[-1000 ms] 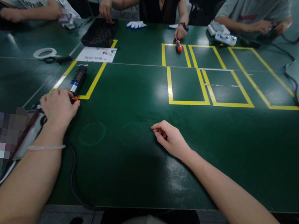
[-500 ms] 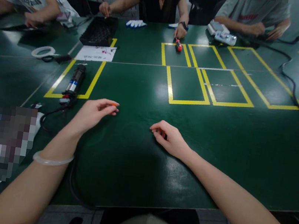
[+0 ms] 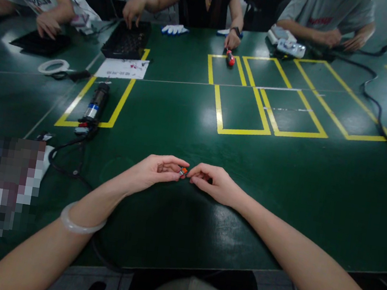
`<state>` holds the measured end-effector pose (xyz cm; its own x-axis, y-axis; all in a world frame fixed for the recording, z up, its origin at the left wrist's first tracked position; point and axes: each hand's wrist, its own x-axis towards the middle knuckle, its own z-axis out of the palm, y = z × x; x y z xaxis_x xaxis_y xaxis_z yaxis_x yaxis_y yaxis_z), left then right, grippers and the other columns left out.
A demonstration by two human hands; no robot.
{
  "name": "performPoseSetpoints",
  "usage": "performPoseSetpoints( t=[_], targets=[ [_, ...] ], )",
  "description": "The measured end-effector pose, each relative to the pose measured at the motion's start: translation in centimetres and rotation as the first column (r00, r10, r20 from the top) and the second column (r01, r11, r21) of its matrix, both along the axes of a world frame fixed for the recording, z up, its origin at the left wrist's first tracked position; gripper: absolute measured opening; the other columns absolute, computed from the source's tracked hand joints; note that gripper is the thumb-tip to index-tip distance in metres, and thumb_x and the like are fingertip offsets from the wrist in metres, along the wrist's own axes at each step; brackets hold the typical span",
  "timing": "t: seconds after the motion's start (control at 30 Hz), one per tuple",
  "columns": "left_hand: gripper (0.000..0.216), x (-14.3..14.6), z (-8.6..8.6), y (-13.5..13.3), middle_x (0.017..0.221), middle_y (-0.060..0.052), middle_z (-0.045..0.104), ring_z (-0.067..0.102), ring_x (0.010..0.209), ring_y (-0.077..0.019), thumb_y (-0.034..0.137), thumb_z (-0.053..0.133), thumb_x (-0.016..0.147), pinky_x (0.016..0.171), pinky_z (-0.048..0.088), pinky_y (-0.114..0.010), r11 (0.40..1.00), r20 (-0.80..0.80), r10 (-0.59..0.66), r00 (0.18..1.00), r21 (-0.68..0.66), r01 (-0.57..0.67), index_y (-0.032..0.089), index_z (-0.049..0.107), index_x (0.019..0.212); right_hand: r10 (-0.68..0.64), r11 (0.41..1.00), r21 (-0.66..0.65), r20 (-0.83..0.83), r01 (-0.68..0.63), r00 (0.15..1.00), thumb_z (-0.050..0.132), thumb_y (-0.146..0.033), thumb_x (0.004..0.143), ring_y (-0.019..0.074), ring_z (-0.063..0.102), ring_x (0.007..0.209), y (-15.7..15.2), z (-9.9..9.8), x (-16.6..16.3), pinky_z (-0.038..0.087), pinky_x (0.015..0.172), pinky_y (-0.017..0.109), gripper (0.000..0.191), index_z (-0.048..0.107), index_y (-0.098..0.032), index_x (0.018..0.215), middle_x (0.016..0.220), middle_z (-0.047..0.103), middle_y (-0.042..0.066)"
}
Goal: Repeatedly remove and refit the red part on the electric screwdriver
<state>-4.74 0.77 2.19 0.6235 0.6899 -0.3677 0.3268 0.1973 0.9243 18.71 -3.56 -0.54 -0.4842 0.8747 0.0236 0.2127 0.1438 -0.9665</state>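
Observation:
My left hand (image 3: 153,174) and my right hand (image 3: 215,183) meet fingertip to fingertip over the green table (image 3: 188,129), just in front of me. My left thumb and forefinger pinch a small orange part (image 3: 183,171). The right hand's fingers are curled and closed right beside that part; what they hold, if anything, is hidden. A dark cylindrical tool (image 3: 94,103) with a blue-and-silver band lies to the left inside a yellow taped box, its black cable (image 3: 64,157) trailing toward me.
Yellow taped rectangles (image 3: 259,96) mark the table's far middle and right. Three other people sit along the far edge with a black tray (image 3: 125,40), a paper sheet (image 3: 123,68), a tape roll (image 3: 53,66), a red tool (image 3: 230,58) and white devices (image 3: 287,41). A cable runs along the right.
My left hand left the cylindrical tool with the small orange part and moved right to meet my right hand. The right hand stayed nearly where it was.

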Motion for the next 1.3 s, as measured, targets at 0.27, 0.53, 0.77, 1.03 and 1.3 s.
performPoseSetpoints(
  t=[0.27, 0.53, 0.77, 1.03, 1.3],
  targets=[
    [0.035, 0.3, -0.2, -0.4, 0.107, -0.007, 0.071, 0.066, 0.098, -0.0171, 0.036, 0.071, 0.084, 0.091, 0.050, -0.031, 0.993, -0.002, -0.015, 1.000, 0.121, 0.015, 0.016, 0.065, 0.114, -0.054, 0.996, -0.069, -0.077, 0.049, 0.996, 0.059, -0.023, 0.089, 0.0118, 0.059, 0.072, 0.0, -0.2, -0.2, 0.046, 0.066, 0.024, 0.010, 0.060, -0.017, 0.096, 0.083, 0.065, 0.002],
    [0.016, 0.9, 0.8, -1.2, 0.098, -0.004, 0.068, 0.063, 0.092, -0.0153, 0.029, 0.065, 0.089, 0.085, 0.050, -0.029, 0.814, -0.152, -0.044, 0.987, 0.567, 0.124, 0.018, 0.066, 0.101, -0.056, 0.980, -0.199, -0.172, 0.021, 0.984, 0.068, -0.033, 0.085, 0.0111, 0.058, 0.070, 0.1, -0.5, -0.3, 0.046, 0.064, 0.024, 0.020, 0.060, -0.017, 0.095, 0.081, 0.064, 0.000],
    [0.014, 1.0, 0.8, -1.7, 0.100, -0.005, 0.067, 0.063, 0.094, -0.0162, 0.029, 0.060, 0.093, 0.086, 0.048, -0.029, 0.655, -0.247, -0.119, 0.962, 0.708, 0.263, 0.018, 0.064, 0.099, -0.034, 0.985, -0.173, -0.136, 0.010, 0.990, 0.070, -0.033, 0.084, 0.0099, 0.054, 0.064, 0.1, -0.5, -0.2, 0.043, 0.059, 0.023, 0.020, 0.061, -0.017, 0.092, 0.073, 0.059, -0.002],
    [0.037, -3.6, 1.5, 2.6, 0.129, -0.010, 0.060, 0.053, 0.123, -0.0272, 0.042, 0.047, 0.096, 0.108, 0.037, -0.041, 0.505, -0.393, 0.415, 0.820, 0.850, 0.151, 0.020, 0.060, 0.122, -0.080, 0.991, -0.111, -0.092, 0.070, 0.993, 0.067, -0.030, 0.086, 0.0096, 0.051, 0.063, 0.4, -0.2, 0.5, 0.041, 0.058, 0.023, 0.016, 0.059, -0.018, 0.093, 0.073, 0.057, -0.003],
    [0.073, -12.7, -0.1, 7.2, 0.149, -0.026, 0.033, 0.038, 0.132, -0.0433, 0.048, 0.046, 0.092, 0.106, 0.033, -0.057, 0.613, -0.607, 0.763, 0.221, 0.789, 0.050, 0.000, 0.030, 0.144, -0.076, 0.992, -0.101, -0.068, 0.069, 0.995, 0.067, -0.029, 0.086, 0.0091, 0.049, 0.061, 0.4, -0.2, 0.5, 0.039, 0.057, 0.023, 0.016, 0.060, -0.017, 0.093, 0.072, 0.056, -0.003]
  ],
)
